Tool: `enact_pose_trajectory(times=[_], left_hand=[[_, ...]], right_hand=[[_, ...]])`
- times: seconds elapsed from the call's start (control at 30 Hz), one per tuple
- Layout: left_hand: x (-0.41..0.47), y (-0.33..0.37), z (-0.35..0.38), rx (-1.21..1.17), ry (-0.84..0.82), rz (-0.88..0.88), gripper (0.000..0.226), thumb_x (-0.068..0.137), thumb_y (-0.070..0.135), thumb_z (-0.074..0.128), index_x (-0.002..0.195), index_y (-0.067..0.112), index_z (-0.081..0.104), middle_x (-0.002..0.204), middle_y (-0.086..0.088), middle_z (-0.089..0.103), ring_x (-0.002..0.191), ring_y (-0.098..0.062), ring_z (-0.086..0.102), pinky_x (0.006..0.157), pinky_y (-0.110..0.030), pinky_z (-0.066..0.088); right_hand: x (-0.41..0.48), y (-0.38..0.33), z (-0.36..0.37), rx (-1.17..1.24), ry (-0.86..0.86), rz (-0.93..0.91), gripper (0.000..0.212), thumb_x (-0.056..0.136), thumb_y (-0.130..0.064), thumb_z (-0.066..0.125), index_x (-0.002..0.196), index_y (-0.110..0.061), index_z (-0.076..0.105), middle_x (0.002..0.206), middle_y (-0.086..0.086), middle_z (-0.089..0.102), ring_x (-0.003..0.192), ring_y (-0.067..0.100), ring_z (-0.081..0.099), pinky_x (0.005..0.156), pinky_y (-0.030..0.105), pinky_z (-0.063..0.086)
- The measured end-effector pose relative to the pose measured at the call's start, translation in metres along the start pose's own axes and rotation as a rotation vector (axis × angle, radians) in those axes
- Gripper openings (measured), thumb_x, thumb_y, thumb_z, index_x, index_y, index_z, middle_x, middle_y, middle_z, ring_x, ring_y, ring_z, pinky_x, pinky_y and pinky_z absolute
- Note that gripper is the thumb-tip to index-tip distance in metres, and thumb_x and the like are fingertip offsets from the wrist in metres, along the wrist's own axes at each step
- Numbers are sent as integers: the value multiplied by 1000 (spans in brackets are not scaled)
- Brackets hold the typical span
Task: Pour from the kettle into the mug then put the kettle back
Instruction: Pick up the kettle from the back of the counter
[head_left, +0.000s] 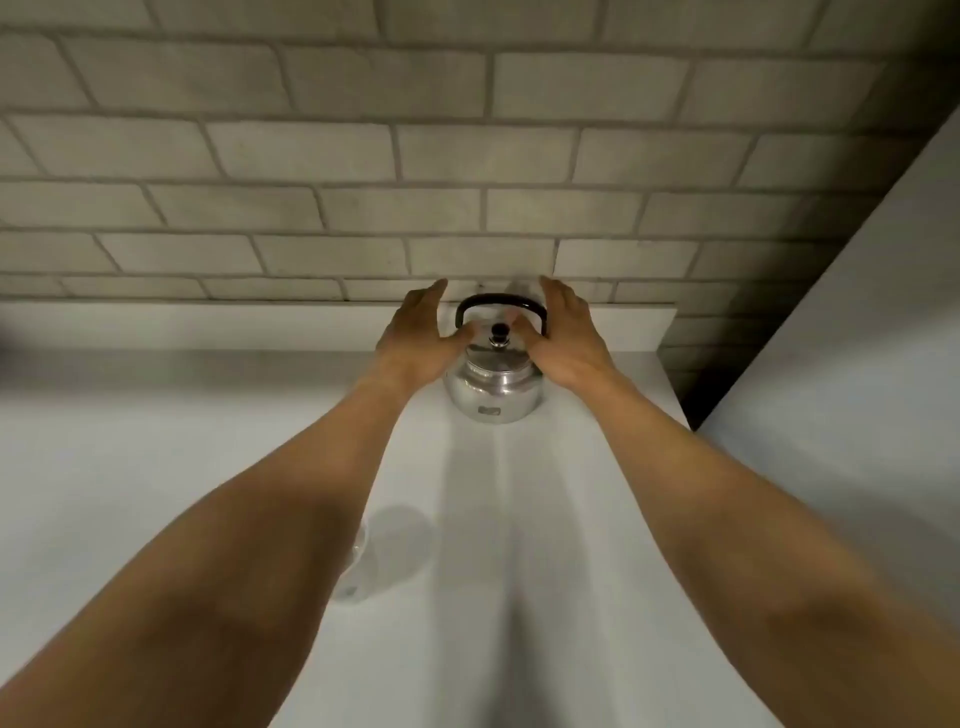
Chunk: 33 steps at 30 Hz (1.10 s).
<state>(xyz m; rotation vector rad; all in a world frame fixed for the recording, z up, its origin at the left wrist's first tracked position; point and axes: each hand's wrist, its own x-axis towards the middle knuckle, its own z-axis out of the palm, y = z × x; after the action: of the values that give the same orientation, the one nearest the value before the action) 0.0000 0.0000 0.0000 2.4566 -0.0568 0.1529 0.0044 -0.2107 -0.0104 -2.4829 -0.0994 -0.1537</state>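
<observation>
A shiny steel kettle (493, 389) with a black arched handle and a black lid knob stands on the white counter near the back wall. My left hand (418, 338) is at its left side and my right hand (569, 340) at its right side, fingers spread, thumbs reaching in toward the lid. Neither hand is closed around the handle. A clear glass mug (358, 566) stands nearer to me on the counter, mostly hidden behind my left forearm.
The white counter (156, 493) runs left and toward me. A grey brick-tiled wall (363, 156) rises just behind the kettle. A tall white panel (857, 338) closes off the right side beyond the counter's edge.
</observation>
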Motion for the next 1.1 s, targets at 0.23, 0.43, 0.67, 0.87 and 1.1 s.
enact_pose_trajectory(times=[0.23, 0.43, 0.67, 0.87, 1.1], left_hand=[[28, -2, 21, -121, -110, 14, 67, 106, 42, 54, 163, 29, 23, 166, -7, 32, 145, -29, 43, 118, -49, 38], [40, -4, 36, -99, -50, 93, 26, 108, 25, 53, 130, 16, 65, 118, -9, 71, 107, -29, 66, 83, -27, 43], [20, 3, 24, -9, -9, 86, 26, 108, 30, 52, 125, 18, 67, 107, -6, 73, 95, -28, 68, 83, -40, 55], [-28, 21, -4, -11, 59, 112, 22, 106, 33, 55, 118, 19, 68, 90, 2, 69, 81, -21, 63, 66, -28, 43], [-118, 33, -30, -251, 192, 93, 47, 100, 41, 65, 140, 17, 60, 129, -3, 69, 112, -20, 67, 95, -37, 55]], right_hand=[[30, 14, 8, 34, -81, -100, 72, 100, -58, 48, 160, -22, 31, 160, 2, 40, 145, 23, 37, 114, 37, 34], [41, 9, 8, 69, -116, -216, 41, 105, -54, 42, 129, -28, 63, 116, -9, 70, 104, 14, 64, 86, 32, 50], [36, 1, -1, 101, -130, -257, 41, 100, -55, 50, 104, -18, 68, 81, -7, 69, 76, 8, 64, 65, 30, 48], [2, -19, -27, 96, -76, -328, 37, 96, -58, 56, 97, -24, 68, 70, -10, 67, 70, 4, 62, 53, 14, 39], [-64, -54, -55, 86, 73, -408, 35, 94, -59, 59, 93, -26, 72, 66, -10, 67, 70, 2, 63, 56, 12, 40]])
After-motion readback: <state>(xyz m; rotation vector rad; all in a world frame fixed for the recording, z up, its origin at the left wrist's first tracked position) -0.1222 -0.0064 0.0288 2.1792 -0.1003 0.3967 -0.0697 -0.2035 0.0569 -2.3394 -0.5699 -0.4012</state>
